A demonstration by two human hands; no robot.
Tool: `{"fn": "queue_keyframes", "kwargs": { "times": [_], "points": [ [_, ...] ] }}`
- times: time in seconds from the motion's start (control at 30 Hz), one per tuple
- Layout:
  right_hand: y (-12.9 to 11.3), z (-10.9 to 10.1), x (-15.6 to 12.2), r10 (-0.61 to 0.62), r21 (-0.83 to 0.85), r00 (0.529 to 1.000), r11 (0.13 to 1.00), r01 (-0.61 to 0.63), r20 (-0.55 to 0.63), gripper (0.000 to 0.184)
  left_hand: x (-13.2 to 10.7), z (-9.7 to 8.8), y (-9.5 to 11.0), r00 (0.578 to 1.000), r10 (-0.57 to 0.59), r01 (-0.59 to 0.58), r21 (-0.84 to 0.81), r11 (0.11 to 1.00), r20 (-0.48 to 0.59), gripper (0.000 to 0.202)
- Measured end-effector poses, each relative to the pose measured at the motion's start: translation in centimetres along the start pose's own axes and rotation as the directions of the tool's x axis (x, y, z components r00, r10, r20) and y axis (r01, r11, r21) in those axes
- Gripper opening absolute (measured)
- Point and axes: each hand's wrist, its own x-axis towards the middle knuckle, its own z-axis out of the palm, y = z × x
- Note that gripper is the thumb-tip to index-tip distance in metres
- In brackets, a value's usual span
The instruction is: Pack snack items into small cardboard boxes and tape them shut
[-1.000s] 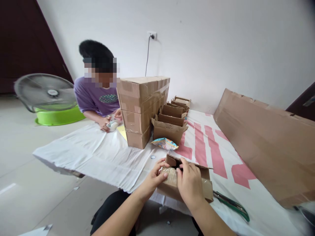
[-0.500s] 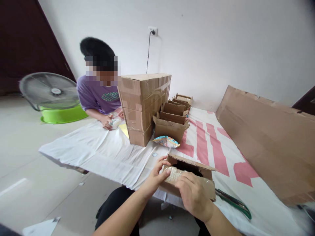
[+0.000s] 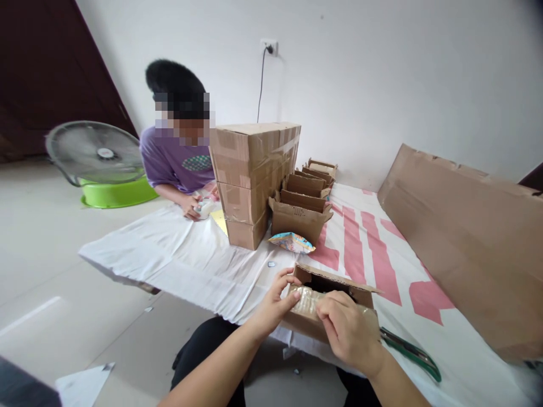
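A small open cardboard box [image 3: 307, 327] lies at the table's near edge, its front flap covered with shiny, wrinkled clear tape [image 3: 306, 301]. My left hand [image 3: 278, 302] grips the box's left end, thumb on the taped flap and fingers at the opening. Curled over the middle of the same flap, my right hand [image 3: 352, 333] presses its bent fingers on the tape. Its fingertips are partly hidden. The box's inside looks dark, and I cannot make out what it holds. Just right of the box rests a green utility knife [image 3: 413, 353].
Stacked closed boxes [image 3: 237, 195] stand beyond my hands, beside a row of open boxes [image 3: 299, 217]. A colourful packet [image 3: 292, 243] lies before the row. Large cardboard [image 3: 462, 249] leans at right. Across the table sits a person in purple [image 3: 165, 155], near a fan [image 3: 97, 152].
My right hand has slid slightly to the right along the taped flap. My left hand keeps its place on the box. The whole view has shifted a little.
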Motion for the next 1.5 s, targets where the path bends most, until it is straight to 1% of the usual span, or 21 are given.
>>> {"fn": "queue_keyframes", "kwargs": {
  "times": [0.13,0.2,0.33,0.57,0.67,0.73,0.8,0.87,0.93,1.0,1.03,1.07,1.13,1.2,1.27,1.33,1.37,1.43,1.5],
  "points": [
    [1.0,-0.6,-0.1,0.006,-0.001,0.998,1.000,-0.006,0.060,0.020,0.0,0.0,0.2,1.000,0.015,-0.015,0.022,1.000,0.025,0.038],
    [1.6,-0.8,-0.1,0.011,0.005,0.998,1.000,-0.012,0.059,0.019,0.0,0.0,0.2,1.000,0.009,-0.010,0.030,1.000,0.023,0.037],
    [2.3,-1.1,-0.4,0.058,0.056,0.997,0.997,-0.061,0.050,0.017,0.2,0.1,0.3,1.000,0.002,-0.002,0.047,0.999,0.015,0.035],
    [2.9,-1.6,-0.6,0.094,0.104,0.992,0.989,-0.104,0.089,0.015,0.3,0.2,0.5,1.000,0.003,-0.006,0.071,0.997,0.031,0.032],
    [3.0,-1.8,-0.7,0.127,0.108,0.988,0.985,-0.136,0.082,0.015,0.4,0.2,0.6,0.999,0.007,-0.011,0.076,0.997,0.043,0.032],
    [3.6,-2.1,-1.2,0.140,0.084,0.987,0.986,-0.146,0.076,0.015,0.3,0.1,0.6,0.999,0.007,-0.010,0.078,0.997,0.049,0.032],
    [4.8,-2.7,-2.4,0.165,0.008,0.986,0.986,-0.165,0.017,0.014,0.3,-0.1,0.5,0.999,-0.004,0.001,0.074,0.997,0.035,0.032],
    [6.6,-3.7,-4.3,0.241,-0.109,0.965,0.962,-0.252,-0.102,0.013,0.2,-0.5,0.5,1.000,-0.020,0.020,0.071,0.997,0.006,0.031],
    [8.0,-5.0,-6.3,0.356,-0.191,0.910,0.898,-0.396,-0.212,0.012,0.1,-0.7,0.5,0.999,-0.033,0.033,0.068,0.997,-0.011,0.030],
    [8.3,-6.1,-7.8,0.412,-0.220,0.866,0.851,-0.476,-0.282,0.012,0.1,-0.6,0.5,0.999,-0.032,0.032,0.066,0.997,0.004,0.029],
    [8.0,-6.4,-8.2,0.404,-0.223,0.860,0.848,-0.480,-0.312,0.014,0.2,-0.4,0.4,0.999,-0.032,0.031,0.066,0.997,0.013,0.030],
    [7.3,-6.6,-8.2,0.378,-0.220,0.864,0.860,-0.461,-0.333,0.016,0.3,-0.2,0.4,0.999,-0.038,0.037,0.067,0.997,0.019,0.032],
    [5.3,-6.5,-7.7,0.311,-0.199,0.893,0.901,-0.386,-0.325,0.018,0.5,0.3,0.4,0.998,-0.068,0.067,0.071,0.995,0.011,0.035],
    [3.2,-5.8,-6.5,0.247,-0.164,0.942,0.944,-0.287,-0.226,0.020,0.6,0.6,0.3,0.995,-0.097,0.097,0.070,0.993,-0.004,0.036],
    [1.4,-4.7,-5.1,0.187,-0.154,0.979,0.968,-0.199,-0.084,0.024,0.5,0.6,0.3,0.995,-0.099,0.099,0.069,0.993,-0.003,0.036],
    [0.2,-3.3,-3.7,0.163,-0.209,0.986,0.965,-0.156,0.016,0.029,0.3,0.5,0.3,0.996,-0.088,0.087,0.074,0.993,0.014,0.036],
    [-0.2,-2.7,-3.1,0.175,-0.257,0.984,0.953,-0.159,0.039,0.032,0.2,0.4,0.2,0.996,-0.084,0.082,0.077,0.994,0.023,0.036],
    [-0.8,-1.4,-1.9,0.215,-0.350,0.976,0.918,-0.188,0.041,0.041,0.0,0.3,0.1,0.997,-0.072,0.070,0.073,0.995,0.037,0.036],
    [-1.6,0.0,-1.0,0.226,-0.385,0.974,0.901,-0.200,0.022,0.049,-0.1,0.2,0.0,0.997,-0.059,0.056,0.064,0.996,0.040,0.036]
  ]
}}
